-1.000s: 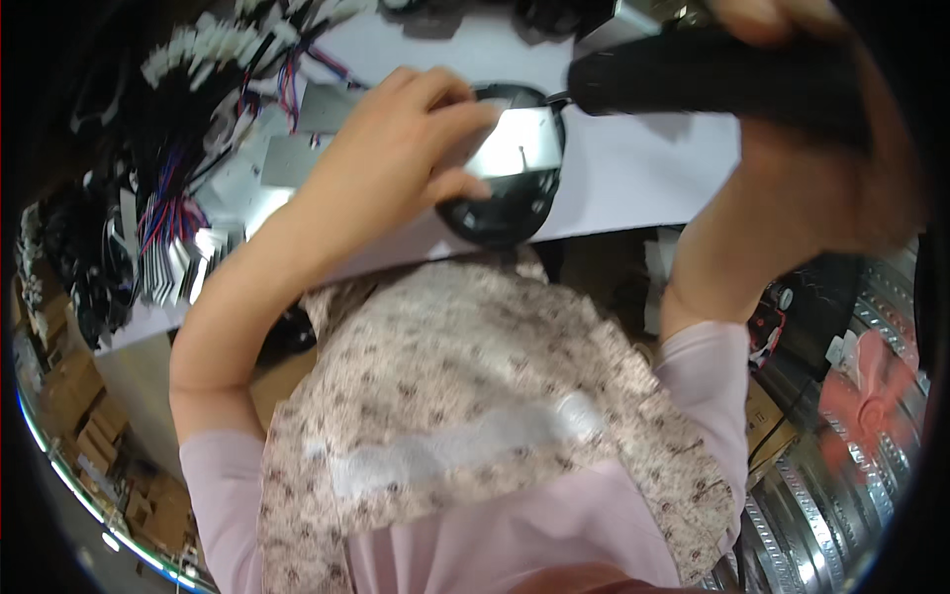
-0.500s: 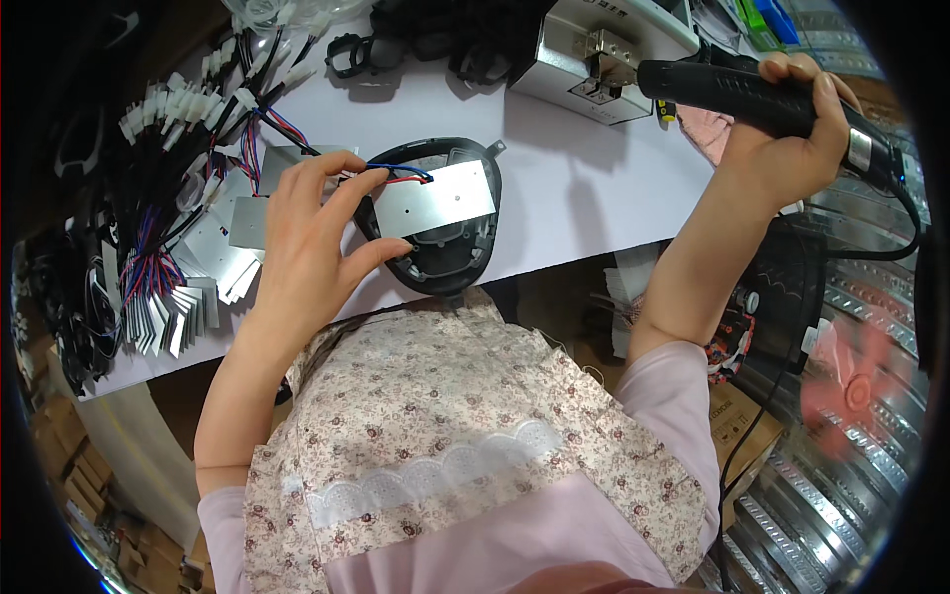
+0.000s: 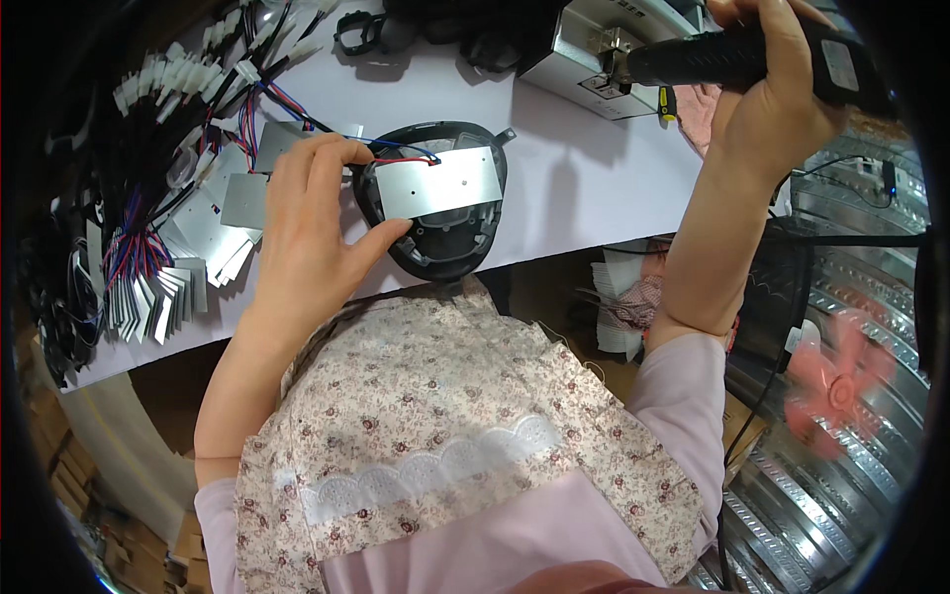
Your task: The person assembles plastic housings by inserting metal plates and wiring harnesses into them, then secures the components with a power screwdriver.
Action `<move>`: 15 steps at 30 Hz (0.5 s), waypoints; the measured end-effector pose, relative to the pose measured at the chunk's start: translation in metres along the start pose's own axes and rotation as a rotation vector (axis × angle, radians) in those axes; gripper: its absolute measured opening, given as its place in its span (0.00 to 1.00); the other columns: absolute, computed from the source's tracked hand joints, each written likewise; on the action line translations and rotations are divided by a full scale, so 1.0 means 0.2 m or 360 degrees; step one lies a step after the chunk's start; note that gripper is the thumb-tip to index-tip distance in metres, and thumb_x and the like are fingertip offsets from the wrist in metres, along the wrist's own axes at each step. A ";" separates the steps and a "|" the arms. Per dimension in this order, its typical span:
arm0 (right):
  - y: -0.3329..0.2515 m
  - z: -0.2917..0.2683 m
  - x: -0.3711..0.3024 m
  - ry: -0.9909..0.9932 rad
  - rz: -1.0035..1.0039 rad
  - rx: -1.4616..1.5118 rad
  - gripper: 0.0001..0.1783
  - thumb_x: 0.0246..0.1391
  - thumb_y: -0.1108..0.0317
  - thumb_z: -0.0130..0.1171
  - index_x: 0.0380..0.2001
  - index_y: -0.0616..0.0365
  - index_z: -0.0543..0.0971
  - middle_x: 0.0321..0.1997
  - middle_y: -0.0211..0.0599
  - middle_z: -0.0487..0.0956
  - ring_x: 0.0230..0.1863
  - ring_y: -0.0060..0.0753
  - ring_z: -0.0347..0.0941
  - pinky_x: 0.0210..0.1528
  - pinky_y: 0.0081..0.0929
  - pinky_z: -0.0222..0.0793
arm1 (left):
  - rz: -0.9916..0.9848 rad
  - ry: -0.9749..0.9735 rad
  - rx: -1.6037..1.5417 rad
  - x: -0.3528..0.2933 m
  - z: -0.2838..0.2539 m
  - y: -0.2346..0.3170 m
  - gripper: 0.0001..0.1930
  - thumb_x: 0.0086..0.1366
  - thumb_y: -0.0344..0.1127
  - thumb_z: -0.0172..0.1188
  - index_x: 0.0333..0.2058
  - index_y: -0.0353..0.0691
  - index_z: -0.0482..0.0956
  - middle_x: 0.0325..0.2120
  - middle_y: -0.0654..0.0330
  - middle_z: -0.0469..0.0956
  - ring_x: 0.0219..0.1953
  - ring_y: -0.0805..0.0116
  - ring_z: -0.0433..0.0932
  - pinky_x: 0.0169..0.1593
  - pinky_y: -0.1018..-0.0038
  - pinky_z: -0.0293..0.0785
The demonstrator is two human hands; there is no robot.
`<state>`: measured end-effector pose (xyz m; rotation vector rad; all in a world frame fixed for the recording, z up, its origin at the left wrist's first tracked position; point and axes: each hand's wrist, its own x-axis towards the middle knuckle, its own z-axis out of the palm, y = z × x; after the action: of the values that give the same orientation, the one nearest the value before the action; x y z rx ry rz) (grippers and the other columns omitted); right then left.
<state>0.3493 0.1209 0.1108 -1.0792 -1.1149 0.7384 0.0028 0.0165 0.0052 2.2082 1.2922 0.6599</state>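
A rounded black plastic housing (image 3: 450,259) lies near the table's front edge. A silver metal plate (image 3: 435,188) with red and blue wires (image 3: 396,153) sits across its upper part. My left hand (image 3: 309,213) grips the housing's left side, fingers at the upper rim and thumb over the lower left edge. At the upper right my right hand (image 3: 777,109) is wrapped round a black electric screwdriver (image 3: 698,61). The screwdriver's front end points left, at the metal outlet of a white and silver box-shaped machine (image 3: 574,74); whether they touch is hard to tell.
Bundled wires with white connectors (image 3: 163,84) and fanned metal plates (image 3: 163,297) cover the table's left side. Black plastic parts (image 3: 485,45) lie at the back. A red fan (image 3: 841,391) stands at the right, by a cable. A yellow and black object (image 3: 668,102) is beside the machine.
My right hand has raised the screwdriver, bringing its front end to the machine's outlet. My left fingers have shifted from the wires to the housing's rim, and the plate lies a little straighter.
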 end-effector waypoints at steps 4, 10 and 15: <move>-0.07 -0.10 -0.06 -0.0011 -0.0363 0.0173 0.11 0.55 0.83 0.58 0.42 0.65 0.78 0.40 0.45 0.76 0.44 0.39 0.72 0.45 0.34 0.69 | -0.0072 0.0053 -0.0047 -0.03 0.02 0.02 0.32 0.51 0.34 0.77 0.55 0.38 0.75 0.53 0.51 0.72 0.57 0.48 0.71 0.61 0.59 0.69; -0.11 -0.02 -0.26 -0.0364 0.0088 0.0941 0.06 0.57 0.72 0.58 0.38 0.60 0.78 0.38 0.45 0.76 0.35 0.36 0.67 0.44 0.35 0.65 | 0.0023 0.0013 -0.0172 -0.01 0.04 -0.01 0.29 0.55 0.34 0.74 0.55 0.39 0.76 0.58 0.51 0.71 0.60 0.46 0.71 0.63 0.58 0.69; -0.04 0.22 -0.41 -0.0609 0.0278 0.1051 0.11 0.59 0.68 0.55 0.45 0.57 0.78 0.36 0.38 0.72 0.33 0.28 0.64 0.42 0.31 0.60 | 0.0049 -0.0050 -0.0265 0.00 0.05 -0.04 0.26 0.57 0.34 0.72 0.55 0.38 0.78 0.57 0.53 0.75 0.58 0.49 0.76 0.60 0.61 0.73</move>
<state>0.2816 0.0580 0.0942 -0.4807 -0.9835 1.3777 0.0036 0.0187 -0.0078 2.0988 1.1469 0.7144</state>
